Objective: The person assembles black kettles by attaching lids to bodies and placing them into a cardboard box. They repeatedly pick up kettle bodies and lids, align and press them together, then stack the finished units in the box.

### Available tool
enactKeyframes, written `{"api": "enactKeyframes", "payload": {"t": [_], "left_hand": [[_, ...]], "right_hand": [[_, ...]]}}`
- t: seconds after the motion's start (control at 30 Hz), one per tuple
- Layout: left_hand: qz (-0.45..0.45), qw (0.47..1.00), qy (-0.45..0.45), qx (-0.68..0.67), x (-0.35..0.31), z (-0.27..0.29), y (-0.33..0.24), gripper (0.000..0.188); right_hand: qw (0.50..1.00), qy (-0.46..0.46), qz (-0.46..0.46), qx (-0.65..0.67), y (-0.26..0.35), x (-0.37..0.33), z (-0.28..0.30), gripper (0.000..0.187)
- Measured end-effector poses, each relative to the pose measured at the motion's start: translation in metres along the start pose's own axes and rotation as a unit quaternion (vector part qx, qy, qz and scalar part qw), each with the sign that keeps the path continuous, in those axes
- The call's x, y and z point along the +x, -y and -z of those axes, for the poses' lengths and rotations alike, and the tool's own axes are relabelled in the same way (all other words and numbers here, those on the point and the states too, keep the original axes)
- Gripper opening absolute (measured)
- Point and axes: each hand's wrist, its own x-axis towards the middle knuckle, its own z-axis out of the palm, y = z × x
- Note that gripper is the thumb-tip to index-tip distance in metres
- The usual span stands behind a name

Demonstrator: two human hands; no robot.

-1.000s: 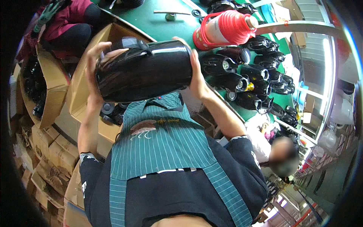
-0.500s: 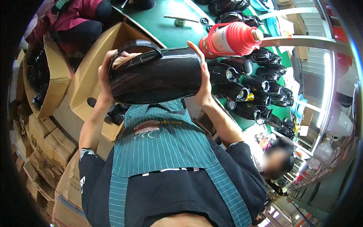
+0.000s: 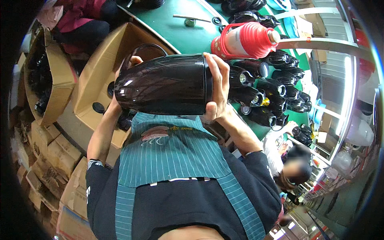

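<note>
A glossy black vacuum jug lies sideways in the air in front of my chest, above my striped green apron. Its curved handle points to the far side. My left hand is closed around the left end near the handle, mostly hidden behind the jug. Pressed over the ringed right end, my right hand has its fingers wrapped on the far side and its thumb on the near side. What lies under the right palm is hidden.
An open cardboard box with black parts stands left of the jug. On the green table are a red vacuum flask and several black jugs. Another box is farther left. Two people sit nearby, far left and right. A metal frame borders the table.
The jug has rolled in my hands, its handle turning farther behind it. My right hand has shifted its grip, its thumb now showing on the near side. The right co-worker's arm now reaches toward the table.
</note>
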Motion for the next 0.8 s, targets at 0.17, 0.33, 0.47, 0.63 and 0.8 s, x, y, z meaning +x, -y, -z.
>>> {"api": "enactKeyframes", "payload": {"t": [0.17,0.33,0.47,0.63,0.8], "left_hand": [[-0.211,0.964,-0.04,0.154,-0.012,-0.023,-0.042,0.048],[-0.326,0.896,-0.045,0.298,-0.015,-0.024,-0.067,0.049],[-0.26,0.935,-0.062,0.235,-0.016,0.003,-0.03,0.046],[-0.125,0.991,-0.019,0.045,0.001,0.01,0.005,0.035],[0.058,0.989,0.007,-0.135,-0.002,0.006,0.043,0.028]], "right_hand": [[0.976,0.011,-0.204,0.074,0.021,0.012,0.004,0.1],[0.872,-0.043,-0.348,0.341,0.001,-0.002,-0.016,0.078],[0.897,0.015,-0.358,0.26,0.003,-0.002,-0.013,0.09],[0.989,0.086,-0.121,-0.016,0.022,0.01,0.0,0.104],[0.984,0.1,0.088,-0.118,0.019,0.032,0.012,0.104]]}}
